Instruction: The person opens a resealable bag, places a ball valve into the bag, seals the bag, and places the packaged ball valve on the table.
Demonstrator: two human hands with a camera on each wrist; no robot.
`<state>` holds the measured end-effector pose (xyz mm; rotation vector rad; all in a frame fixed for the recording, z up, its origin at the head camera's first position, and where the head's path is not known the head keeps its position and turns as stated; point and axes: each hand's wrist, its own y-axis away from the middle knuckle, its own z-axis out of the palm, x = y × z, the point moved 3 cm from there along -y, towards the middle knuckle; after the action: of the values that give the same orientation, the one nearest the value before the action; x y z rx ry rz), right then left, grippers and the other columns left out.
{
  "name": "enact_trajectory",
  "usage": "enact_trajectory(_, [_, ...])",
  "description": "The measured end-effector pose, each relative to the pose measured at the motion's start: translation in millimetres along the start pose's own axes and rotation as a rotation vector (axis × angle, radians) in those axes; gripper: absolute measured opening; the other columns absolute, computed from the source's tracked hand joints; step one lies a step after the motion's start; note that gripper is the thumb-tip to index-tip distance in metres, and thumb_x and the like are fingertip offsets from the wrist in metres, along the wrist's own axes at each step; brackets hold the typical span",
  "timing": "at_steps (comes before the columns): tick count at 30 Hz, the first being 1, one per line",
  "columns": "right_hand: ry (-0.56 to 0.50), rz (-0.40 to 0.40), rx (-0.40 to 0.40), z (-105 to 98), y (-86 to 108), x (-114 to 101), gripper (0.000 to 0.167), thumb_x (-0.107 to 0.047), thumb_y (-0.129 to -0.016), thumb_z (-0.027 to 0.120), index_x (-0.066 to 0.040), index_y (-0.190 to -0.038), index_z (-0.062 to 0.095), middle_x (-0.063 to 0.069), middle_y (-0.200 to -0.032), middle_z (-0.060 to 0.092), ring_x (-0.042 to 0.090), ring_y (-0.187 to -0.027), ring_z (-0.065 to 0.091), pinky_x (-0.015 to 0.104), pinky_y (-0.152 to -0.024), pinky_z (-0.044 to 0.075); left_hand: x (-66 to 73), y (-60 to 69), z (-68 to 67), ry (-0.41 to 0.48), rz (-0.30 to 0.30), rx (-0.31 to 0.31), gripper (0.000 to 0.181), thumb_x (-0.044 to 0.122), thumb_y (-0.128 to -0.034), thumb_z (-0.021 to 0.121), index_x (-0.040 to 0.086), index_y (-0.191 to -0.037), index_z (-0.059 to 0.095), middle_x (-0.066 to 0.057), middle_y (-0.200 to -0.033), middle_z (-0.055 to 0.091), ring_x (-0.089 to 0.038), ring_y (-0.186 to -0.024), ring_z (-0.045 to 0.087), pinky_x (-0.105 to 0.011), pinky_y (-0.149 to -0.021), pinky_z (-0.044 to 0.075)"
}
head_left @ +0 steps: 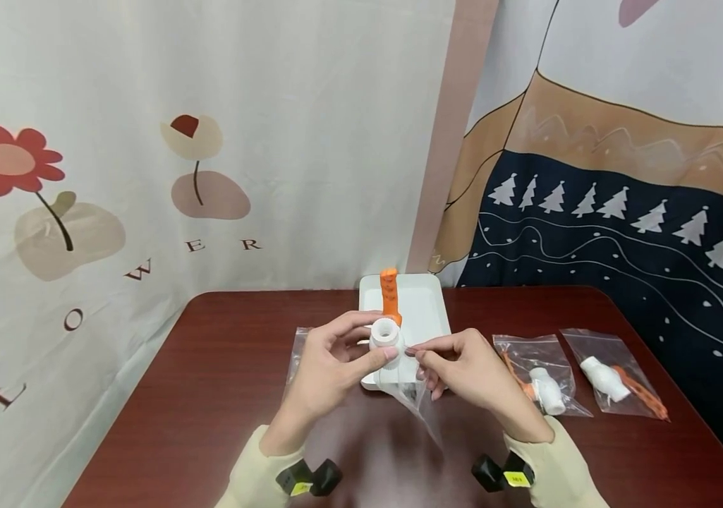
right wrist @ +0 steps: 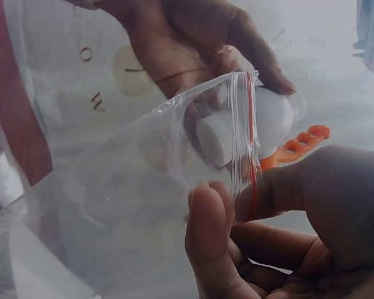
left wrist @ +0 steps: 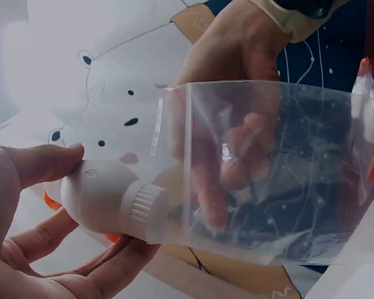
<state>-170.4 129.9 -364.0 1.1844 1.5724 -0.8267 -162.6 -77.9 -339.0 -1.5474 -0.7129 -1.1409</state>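
My left hand [head_left: 329, 363] grips a white plastic ball valve [head_left: 383, 331] by its round body, over the front of the tray. The valve's orange handle [head_left: 390, 293] points up and away. One ribbed end of the valve lies inside the mouth of a clear zip bag [left wrist: 299, 174], as both wrist views show. On the right, my right hand [head_left: 463, 367] pinches the bag's mouth between thumb and finger, beside its red seal strip [right wrist: 252, 124]. The rest of the bag hangs down toward me.
Behind the hands is a white tray [head_left: 424, 303]. Two bagged valves with orange handles, one nearer [head_left: 548, 391] and one farther right [head_left: 605, 379], lie on the dark red table [head_left: 240, 339]. More clear plastic [head_left: 298, 353] shows beside my left hand. Printed curtains [head_left: 310, 141] hang behind.
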Motion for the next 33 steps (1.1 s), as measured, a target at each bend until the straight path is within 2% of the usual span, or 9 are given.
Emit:
enact_trajectory(7, [-0.011, -0.02, -0.017, 4.5, 1.0, -3.7, 0.023, -0.013, -0.096, 0.069, 0.004, -0.11, 0.077, 0.01, -0.07, 0.07, 0.012, -0.053, 0.064, 0.031, -0.055, 0.06, 9.5, 6.5, 2.1, 0.002, 0.022, 0.002, 0.041, -0.004, -0.0825, 0.08, -0.002, -0.122, 0.068, -0.024, -0.121, 0.07, -0.013, -0.099, 0.072, -0.032, -0.083, 0.063])
enact_trajectory(14, [-0.006, 0.006, 0.002, 5.7, -1.8, 1.2, 0.023, -0.012, -0.096, 0.067, 0.004, -0.109, 0.076, 0.009, -0.07, 0.071, 0.013, -0.052, 0.064, 0.032, -0.054, 0.061, 6.3, 8.7, 5.7, -0.04, -0.035, -0.015, 0.039, -0.002, -0.081, 0.082, 0.0, -0.118, 0.07, -0.018, -0.134, 0.062, -0.014, -0.101, 0.071, -0.032, -0.088, 0.062])
enact_trajectory(17, [-0.006, 0.008, 0.013, 5.5, -1.9, 0.4, 0.023, -0.012, -0.096, 0.066, 0.004, -0.109, 0.076, 0.009, -0.069, 0.07, 0.014, -0.052, 0.064, 0.033, -0.054, 0.061, 4.6, 8.8, 7.3, -0.062, -0.038, -0.041, 0.036, 0.0, -0.0803, 0.083, 0.001, -0.115, 0.072, -0.016, -0.139, 0.06, -0.018, -0.105, 0.071, -0.034, -0.09, 0.062])
enact_trajectory(21, [0.0, 0.007, 0.037, 3.9, -1.5, -1.2, 0.022, -0.012, -0.096, 0.066, 0.002, -0.109, 0.077, 0.009, -0.07, 0.071, 0.015, -0.052, 0.065, 0.034, -0.055, 0.061, 3.4, 9.3, 9.0, -0.102, -0.021, -0.079, 0.035, 0.002, -0.0785, 0.086, 0.005, -0.111, 0.074, -0.013, -0.137, 0.062, -0.023, -0.118, 0.067, -0.035, -0.093, 0.06])
enact_trajectory(24, [0.006, 0.017, 0.062, 2.4, -0.7, -1.9, 0.021, -0.013, -0.096, 0.067, 0.001, -0.108, 0.078, 0.008, -0.07, 0.071, 0.015, -0.051, 0.065, 0.034, -0.055, 0.061, 2.7, 9.7, 9.6, -0.132, -0.022, -0.088, 0.034, 0.004, -0.0764, 0.088, 0.009, -0.108, 0.075, -0.01, -0.132, 0.067, -0.022, -0.126, 0.062, -0.033, -0.098, 0.058])
enact_trajectory(29, [0.022, 0.041, 0.105, 1.3, 0.6, -2.1, 0.017, -0.013, -0.095, 0.07, -0.002, -0.104, 0.08, 0.007, -0.067, 0.07, 0.016, -0.05, 0.065, 0.033, -0.055, 0.061, 1.6, 9.4, 11.3, -0.17, -0.023, -0.095, 0.035, 0.006, -0.075, 0.09, 0.014, -0.105, 0.074, -0.006, -0.126, 0.069, -0.02, -0.121, 0.066, -0.033, -0.099, 0.058])
enact_trajectory(33, [0.03, 0.028, 0.113, 1.9, 1.6, -2.7, 0.016, -0.013, -0.094, 0.071, -0.003, -0.102, 0.08, 0.007, -0.067, 0.07, 0.017, -0.051, 0.065, 0.034, -0.055, 0.061, 0.9, 9.8, 12.0, -0.207, -0.017, -0.092, 0.048, 0.007, -0.0754, 0.09, 0.015, -0.117, 0.067, -0.006, -0.124, 0.069, -0.019, -0.115, 0.068, -0.032, -0.099, 0.058])
